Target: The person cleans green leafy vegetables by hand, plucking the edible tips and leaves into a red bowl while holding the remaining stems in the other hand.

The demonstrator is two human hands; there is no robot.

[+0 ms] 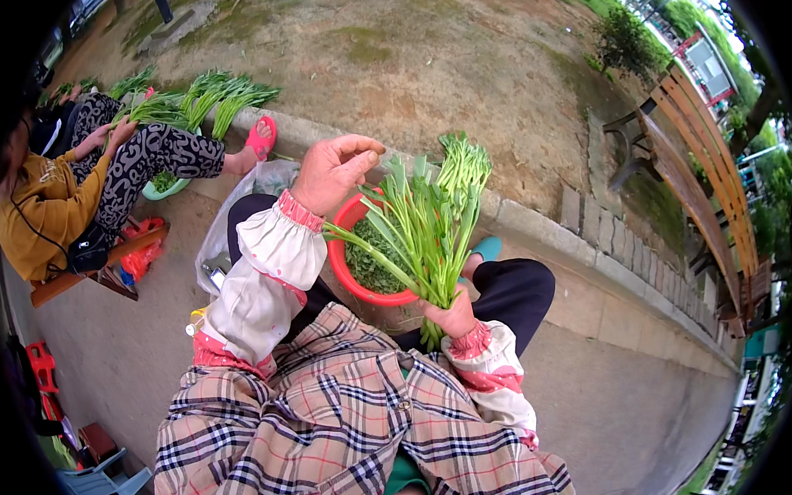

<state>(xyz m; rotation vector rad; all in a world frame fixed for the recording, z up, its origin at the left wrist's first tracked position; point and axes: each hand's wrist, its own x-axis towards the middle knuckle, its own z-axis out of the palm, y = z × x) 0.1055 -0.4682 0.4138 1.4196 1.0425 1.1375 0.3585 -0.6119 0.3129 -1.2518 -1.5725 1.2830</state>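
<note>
A bunch of long green vegetable stalks [432, 242] with narrow leaves stands upright in front of me. My right hand [451, 314] is closed round its lower stems. Above and left of the bunch I hold up my left hand [331, 173], thumb and fingertips drawn together in a pinch; whatever may be between them is too small to make out. Between my knees, partly behind the bunch, sits a red basin [342, 265] with small picked greens [369, 268] inside. Another leafy bunch [463, 165] lies at the curb beyond.
A clear plastic bag [225, 225] lies left of my leg. Farther left, a person in a mustard top [59, 202] sits on a low wooden stool, handling stalks near a pale green basin [165, 189]. More greens [221, 98] lie along the curb [535, 223]. A wooden bench [686, 172] stands right.
</note>
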